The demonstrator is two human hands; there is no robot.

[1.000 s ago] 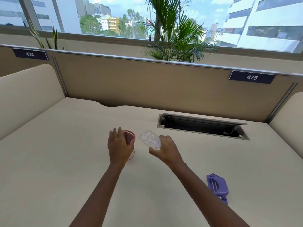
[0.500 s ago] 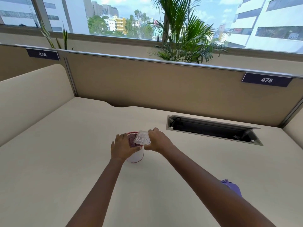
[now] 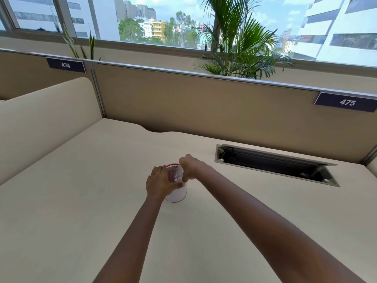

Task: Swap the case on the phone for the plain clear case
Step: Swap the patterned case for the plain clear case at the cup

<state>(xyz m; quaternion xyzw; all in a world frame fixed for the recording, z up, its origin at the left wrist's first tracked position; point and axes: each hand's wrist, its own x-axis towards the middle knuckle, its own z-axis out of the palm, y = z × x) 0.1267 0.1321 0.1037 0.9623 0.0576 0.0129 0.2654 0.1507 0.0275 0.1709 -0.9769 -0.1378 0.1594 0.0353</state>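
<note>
In the head view, a white cup (image 3: pixel 177 194) with a red rim is seen standing upright on the beige desk (image 3: pixel 81 180), a little below the middle of the frame. The left hand (image 3: pixel 160 183) is wrapped around the cup's side at 9 o'clock, fingers curled onto the rim. The right hand (image 3: pixel 190 167) is closed on a clear case (image 3: pixel 177 176), which is held at the cup's mouth, at about 1 o'clock from the cup's body. The case appears tilted, its long axis running from upper right down toward the cup's opening, though its exact facing cannot be told through the glare and the fingers. No printing can be read on the case or the cup.

At 3 o'clock from the hands, an open cable tray (image 3: pixel 275 164) is set into the desk. On the partition (image 3: pixel 183 103) behind, two dark labels are fixed: "474" (image 3: pixel 65 65) at 10 o'clock and "475" (image 3: pixel 346 102) at 2 o'clock. A palm plant (image 3: pixel 240 48) is seen at 12 o'clock, before the window.
</note>
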